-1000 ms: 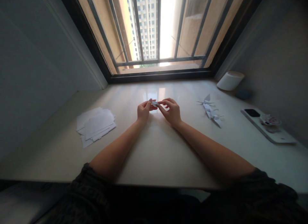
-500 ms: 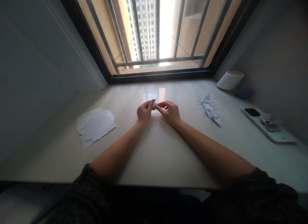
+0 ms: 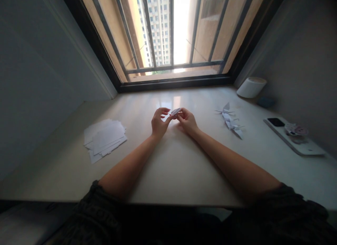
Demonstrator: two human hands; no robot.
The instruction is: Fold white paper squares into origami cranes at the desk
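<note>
A small folded piece of white paper (image 3: 176,111) is raised over the middle of the counter. My right hand (image 3: 187,121) pinches it between thumb and fingers. From the other side, my left hand (image 3: 159,123) reaches in with its thumb at the paper's lower edge, while its fingers are spread apart from the thumb. Whether that thumb presses on the paper or only rests against it is hard to see. To the right of my hands, several folded white paper cranes (image 3: 230,122) lie in a row, close together.
A loose stack of white paper sheets (image 3: 107,138) lies on the left of the pale counter (image 3: 163,171). At the right are a white phone (image 3: 302,146) with a round grip on its back, a white cylinder (image 3: 252,87) and a dark rounded object (image 3: 265,102). A barred window (image 3: 172,85) rises behind.
The folded paper has turned and now shows a wider face, tilted up toward the right hand. My left fingers have lifted and opened away from it; the right hand keeps its pinch.
</note>
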